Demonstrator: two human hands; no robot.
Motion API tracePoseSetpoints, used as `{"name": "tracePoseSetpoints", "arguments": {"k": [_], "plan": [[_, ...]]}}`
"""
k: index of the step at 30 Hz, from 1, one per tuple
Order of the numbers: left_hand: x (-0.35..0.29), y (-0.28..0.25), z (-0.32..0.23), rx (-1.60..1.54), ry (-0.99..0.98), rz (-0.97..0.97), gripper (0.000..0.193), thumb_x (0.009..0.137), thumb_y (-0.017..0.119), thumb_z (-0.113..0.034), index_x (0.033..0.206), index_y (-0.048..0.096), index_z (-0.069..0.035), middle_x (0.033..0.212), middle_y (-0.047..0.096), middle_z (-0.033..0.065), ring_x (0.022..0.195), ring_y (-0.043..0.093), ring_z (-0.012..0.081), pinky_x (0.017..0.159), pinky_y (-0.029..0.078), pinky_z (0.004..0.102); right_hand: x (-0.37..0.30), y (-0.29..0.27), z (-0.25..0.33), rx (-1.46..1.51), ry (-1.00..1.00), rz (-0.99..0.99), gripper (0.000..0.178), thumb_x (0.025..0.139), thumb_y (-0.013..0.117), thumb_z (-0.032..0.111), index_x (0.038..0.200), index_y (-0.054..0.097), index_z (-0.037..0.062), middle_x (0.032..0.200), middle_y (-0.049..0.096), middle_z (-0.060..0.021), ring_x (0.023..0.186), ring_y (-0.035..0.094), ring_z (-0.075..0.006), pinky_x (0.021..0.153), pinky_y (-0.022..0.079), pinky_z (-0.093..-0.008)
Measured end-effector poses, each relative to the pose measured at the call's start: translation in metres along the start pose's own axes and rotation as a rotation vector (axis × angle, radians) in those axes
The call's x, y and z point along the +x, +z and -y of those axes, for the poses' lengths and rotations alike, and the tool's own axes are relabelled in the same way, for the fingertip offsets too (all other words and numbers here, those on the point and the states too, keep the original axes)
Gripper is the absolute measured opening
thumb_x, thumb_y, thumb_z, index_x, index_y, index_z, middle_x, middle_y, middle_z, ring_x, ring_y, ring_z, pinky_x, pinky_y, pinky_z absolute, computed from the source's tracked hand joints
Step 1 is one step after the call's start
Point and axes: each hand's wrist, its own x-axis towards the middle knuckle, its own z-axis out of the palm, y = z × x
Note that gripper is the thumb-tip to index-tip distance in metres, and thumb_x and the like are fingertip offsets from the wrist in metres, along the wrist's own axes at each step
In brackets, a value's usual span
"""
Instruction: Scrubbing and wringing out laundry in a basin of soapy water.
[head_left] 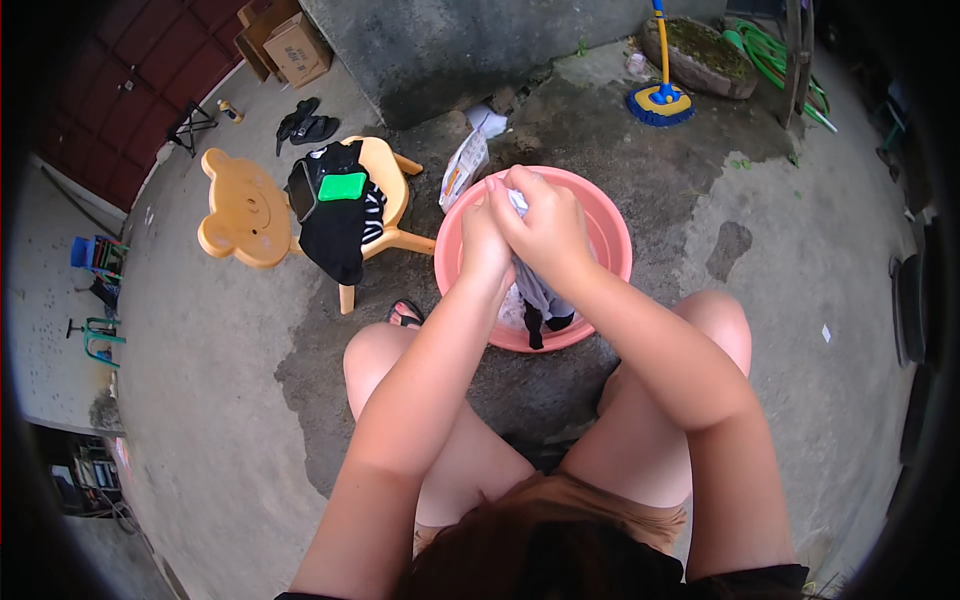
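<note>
Over a pink plastic basin point(622, 245) my two hands are pressed together. My left hand point(482, 238) and my right hand point(548, 222) are both closed on a wet-looking pale cloth point(518, 202), of which only a small whitish part shows between the fingers. Below my wrists a grey cloth point(541, 292) hangs or lies in the basin; whether it is one piece with the pale cloth I cannot tell. A black piece of fabric point(535, 325) lies near the basin's close side, beside whitish suds point(512, 308).
Left of the basin stands a yellow bear-backed chair point(243, 208) bearing dark clothes point(335, 240), a phone point(302, 192) and a green soap-like block point(342, 187). A white printed packet point(464, 172) leans behind the basin. Farther back are a blue-and-yellow mop point(661, 104) and a green hose point(770, 62).
</note>
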Motion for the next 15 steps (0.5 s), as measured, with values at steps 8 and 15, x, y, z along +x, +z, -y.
{"name": "tracePoseSetpoints", "arguments": {"k": [8, 15], "plan": [[-0.003, 0.019, 0.013, 0.189, 0.008, -0.003, 0.026, 0.095, 0.049, -0.026, 0.096, 0.061, -0.003, 0.089, 0.061, 0.0042, 0.083, 0.056, 0.0109, 0.071, 0.044, 0.0269, 0.030, -0.015, -0.037, -0.057, 0.221, -0.087, 0.033, 0.088, 0.056, 0.035, 0.077, 0.063, 0.0044, 0.064, 0.062, -0.0197, 0.062, 0.062, -0.0385, 0.056, 0.048, -0.0446], [0.004, 0.010, 0.010, -0.168, -0.050, 0.006, 0.029, 0.094, 0.050, -0.026, 0.083, 0.062, -0.002, 0.079, 0.058, 0.0016, 0.069, 0.052, 0.0083, 0.061, 0.041, 0.0264, 0.001, 0.000, -0.013, 0.016, 0.062, 0.022, 0.031, 0.088, 0.057, 0.034, 0.078, 0.063, 0.0058, 0.063, 0.061, -0.0186, 0.062, 0.062, -0.0377, 0.056, 0.048, -0.0441]]}}
